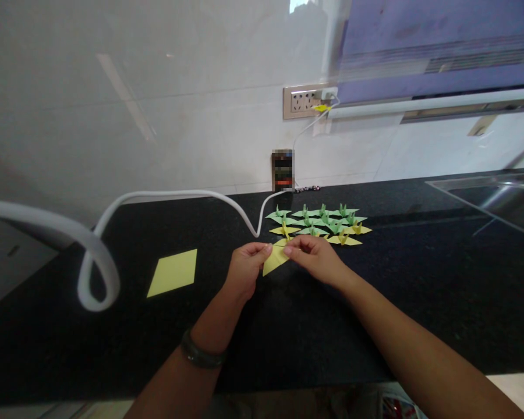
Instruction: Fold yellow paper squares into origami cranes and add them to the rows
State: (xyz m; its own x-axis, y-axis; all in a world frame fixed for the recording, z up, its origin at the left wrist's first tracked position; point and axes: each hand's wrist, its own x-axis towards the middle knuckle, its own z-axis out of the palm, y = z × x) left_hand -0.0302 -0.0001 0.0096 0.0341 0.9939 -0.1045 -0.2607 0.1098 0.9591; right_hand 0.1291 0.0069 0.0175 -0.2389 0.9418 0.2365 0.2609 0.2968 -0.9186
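A partly folded piece of yellow origami paper is held up between my two hands, over the black countertop. My left hand pinches its left upper edge with thumb and fingers. On the other side, my right hand grips the upper right part between thumb and forefinger. Just beyond the hands stand several green paper cranes in rows, with yellow paper cranes nearer to me; my fingers hide part of the front row. Left of my hands lies a flat sheet of yellow paper.
A thick white cable loops over the left of the black countertop. Against the wall leans a phone-like device, its screen blurred, with a thin cord to the wall socket. A sink is at the right.
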